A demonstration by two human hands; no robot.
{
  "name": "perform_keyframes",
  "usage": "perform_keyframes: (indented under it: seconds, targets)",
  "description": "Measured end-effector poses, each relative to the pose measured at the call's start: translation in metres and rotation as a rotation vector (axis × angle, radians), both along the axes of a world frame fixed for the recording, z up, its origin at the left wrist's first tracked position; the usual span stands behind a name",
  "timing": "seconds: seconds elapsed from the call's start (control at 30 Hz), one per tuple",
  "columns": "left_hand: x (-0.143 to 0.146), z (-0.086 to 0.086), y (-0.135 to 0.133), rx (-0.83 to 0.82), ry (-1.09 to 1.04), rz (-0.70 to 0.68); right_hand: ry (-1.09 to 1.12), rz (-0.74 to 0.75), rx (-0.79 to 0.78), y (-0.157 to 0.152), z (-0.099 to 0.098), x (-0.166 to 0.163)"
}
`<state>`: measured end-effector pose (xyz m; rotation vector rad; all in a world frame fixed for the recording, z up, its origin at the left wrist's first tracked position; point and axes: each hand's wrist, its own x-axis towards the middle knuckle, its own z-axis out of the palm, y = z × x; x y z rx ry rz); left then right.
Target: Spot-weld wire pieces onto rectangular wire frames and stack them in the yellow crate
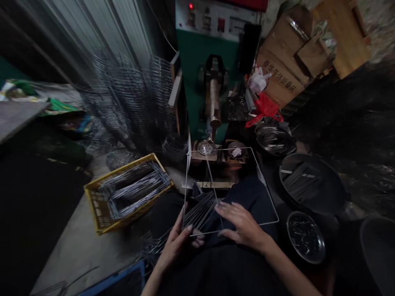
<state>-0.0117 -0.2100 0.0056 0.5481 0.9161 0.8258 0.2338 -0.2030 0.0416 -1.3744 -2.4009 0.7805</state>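
Observation:
A thin wire frame (268,191) with a rectangular outline and a wire across its middle is held over my lap. My left hand (180,237) closes round its near left corner, thumb and fingers on the wire. On the middle wire and the near end rests my right hand (242,224), thumb below and fingers above it. A sheaf of loose metal wires (199,211) lies across my lap, partly hidden under the frame and my left hand. The far edge of the frame reaches toward the green machine (200,53).
To the left stands a yellow crate (92,207) of bent wire pieces, with stacked wire baskets (123,90) behind. A black basin (328,201) and a metal bowl (322,250) of small parts are at right. A red bag (265,107) lies by a cardboard box (277,61).

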Motion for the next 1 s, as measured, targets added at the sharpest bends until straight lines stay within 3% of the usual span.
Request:
perform_keyframes:
  seconds: [0.23,0.7,1.0]
  targets:
    - [-0.015,0.004,0.001,0.068,0.051,0.047,0.020,-0.078,0.018,-0.005,-0.008,0.017]
    - [-0.012,0.019,-0.010,0.063,0.029,0.079,0.050,-0.013,0.048,-0.009,-0.001,0.020]
    - [-0.011,0.018,-0.010,0.055,0.032,0.091,0.040,-0.012,0.076,-0.006,-0.002,0.023]
